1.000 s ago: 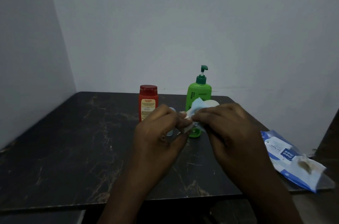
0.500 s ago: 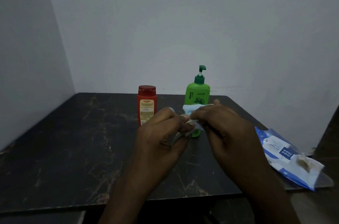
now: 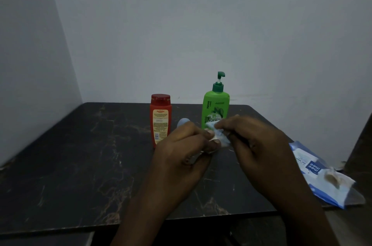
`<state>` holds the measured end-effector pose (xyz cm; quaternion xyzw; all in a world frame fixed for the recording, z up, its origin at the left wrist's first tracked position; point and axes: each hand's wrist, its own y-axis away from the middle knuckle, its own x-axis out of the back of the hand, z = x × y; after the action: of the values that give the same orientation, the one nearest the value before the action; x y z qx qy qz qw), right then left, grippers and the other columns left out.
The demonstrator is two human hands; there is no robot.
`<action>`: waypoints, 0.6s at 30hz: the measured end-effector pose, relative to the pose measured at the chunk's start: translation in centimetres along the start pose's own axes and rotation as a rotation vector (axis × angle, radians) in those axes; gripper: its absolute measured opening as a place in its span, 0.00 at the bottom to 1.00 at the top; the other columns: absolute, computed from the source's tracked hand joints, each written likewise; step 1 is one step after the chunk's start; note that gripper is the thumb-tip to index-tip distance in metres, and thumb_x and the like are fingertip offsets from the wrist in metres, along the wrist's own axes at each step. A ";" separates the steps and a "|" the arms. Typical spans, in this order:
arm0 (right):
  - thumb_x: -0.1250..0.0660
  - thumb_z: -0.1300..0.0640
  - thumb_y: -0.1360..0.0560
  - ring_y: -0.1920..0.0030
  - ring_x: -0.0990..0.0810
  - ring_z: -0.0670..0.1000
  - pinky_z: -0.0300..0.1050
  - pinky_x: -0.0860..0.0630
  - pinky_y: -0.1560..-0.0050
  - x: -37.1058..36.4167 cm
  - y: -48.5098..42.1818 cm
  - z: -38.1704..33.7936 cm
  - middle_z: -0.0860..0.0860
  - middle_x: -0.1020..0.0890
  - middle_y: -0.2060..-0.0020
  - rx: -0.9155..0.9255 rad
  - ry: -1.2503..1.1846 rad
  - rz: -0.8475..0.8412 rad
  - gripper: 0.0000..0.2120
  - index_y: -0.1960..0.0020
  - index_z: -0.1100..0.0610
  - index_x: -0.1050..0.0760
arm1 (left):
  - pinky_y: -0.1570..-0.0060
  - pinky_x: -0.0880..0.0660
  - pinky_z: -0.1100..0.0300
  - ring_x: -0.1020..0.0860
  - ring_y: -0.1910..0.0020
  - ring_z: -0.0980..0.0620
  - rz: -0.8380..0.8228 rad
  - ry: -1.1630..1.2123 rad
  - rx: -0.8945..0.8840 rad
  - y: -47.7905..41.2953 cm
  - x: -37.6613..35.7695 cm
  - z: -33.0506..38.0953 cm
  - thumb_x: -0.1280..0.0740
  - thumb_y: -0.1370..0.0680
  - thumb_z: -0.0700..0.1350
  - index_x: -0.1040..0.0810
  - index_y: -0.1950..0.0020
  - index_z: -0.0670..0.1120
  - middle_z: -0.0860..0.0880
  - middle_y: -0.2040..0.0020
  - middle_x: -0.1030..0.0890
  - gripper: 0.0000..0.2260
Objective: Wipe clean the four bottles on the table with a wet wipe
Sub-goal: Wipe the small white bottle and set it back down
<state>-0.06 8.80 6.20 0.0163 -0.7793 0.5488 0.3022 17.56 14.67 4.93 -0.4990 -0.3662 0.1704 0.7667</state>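
Note:
My left hand (image 3: 181, 151) grips a small pale bottle (image 3: 182, 121); only its rounded top shows above my fingers. My right hand (image 3: 259, 145) pinches a crumpled pale blue wet wipe (image 3: 220, 138) against that bottle, between the fingertips of both hands. Behind my hands, a red bottle (image 3: 160, 120) with a yellow label stands upright on the dark marble table (image 3: 80, 155). To its right stands a green pump bottle (image 3: 216, 104), its lower part hidden by the wipe and my fingers. A fourth bottle is not visible.
A blue and white wet-wipe pack (image 3: 314, 171) lies at the table's right edge, partly overhanging it, with a used wipe on its flap. Grey walls close off the table at the back and left.
The wipe, raised in front of the green bottle a second ago, is now bunched lower between my fingertips. Both hands stay close together at the table's middle.

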 end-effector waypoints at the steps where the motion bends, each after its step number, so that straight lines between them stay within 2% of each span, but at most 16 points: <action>1: 0.34 0.64 0.25 0.52 0.22 0.39 0.22 0.32 0.47 0.2 0.0 0.6 0.48 0.15 0.52 -0.032 0.023 0.016 0.11 0.46 0.57 0.16 | 0.51 0.21 0.63 0.17 0.50 0.54 -0.010 0.006 0.002 0.1 -0.1 0.0 0.21 0.30 0.35 0.15 0.55 0.42 0.48 0.52 0.17 0.07; 6: 0.35 0.62 0.25 0.53 0.25 0.37 0.19 0.34 0.50 0.7 0.3 2.0 0.50 0.15 0.54 -0.129 0.078 0.045 0.10 0.48 0.57 0.17 | 0.50 0.20 0.59 0.17 0.50 0.52 -0.039 0.007 0.008 0.2 -0.8 0.2 0.22 0.28 0.36 0.15 0.56 0.41 0.47 0.52 0.17 0.04; 12: 0.36 0.59 0.21 0.51 0.20 0.39 0.26 0.28 0.47 0.0 0.1 -0.5 0.45 0.16 0.52 -0.013 -0.062 -0.039 0.10 0.46 0.55 0.17 | 0.44 0.24 0.68 0.18 0.51 0.56 -0.038 0.000 -0.006 0.2 -0.4 0.1 0.23 0.28 0.37 0.15 0.54 0.42 0.48 0.53 0.16 0.05; 14: 0.38 0.56 0.22 0.52 0.22 0.38 0.21 0.32 0.48 0.1 0.1 0.4 0.45 0.16 0.52 -0.052 -0.021 -0.015 0.12 0.46 0.55 0.17 | 0.44 0.24 0.69 0.18 0.50 0.56 -0.036 -0.019 -0.012 0.1 -0.2 0.1 0.22 0.29 0.36 0.15 0.56 0.41 0.47 0.53 0.16 0.04; 18: 0.36 0.60 0.23 0.53 0.24 0.39 0.19 0.34 0.51 0.6 0.3 2.3 0.50 0.14 0.53 -0.177 0.058 0.058 0.11 0.47 0.57 0.16 | 0.46 0.22 0.68 0.18 0.47 0.57 -0.028 -0.008 -0.007 0.1 -0.1 0.1 0.22 0.29 0.37 0.15 0.58 0.40 0.47 0.52 0.16 0.04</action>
<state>-1.71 7.12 5.78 -0.0491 -0.8158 0.4865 0.3089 17.42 14.68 4.78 -0.4960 -0.3768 0.1605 0.7657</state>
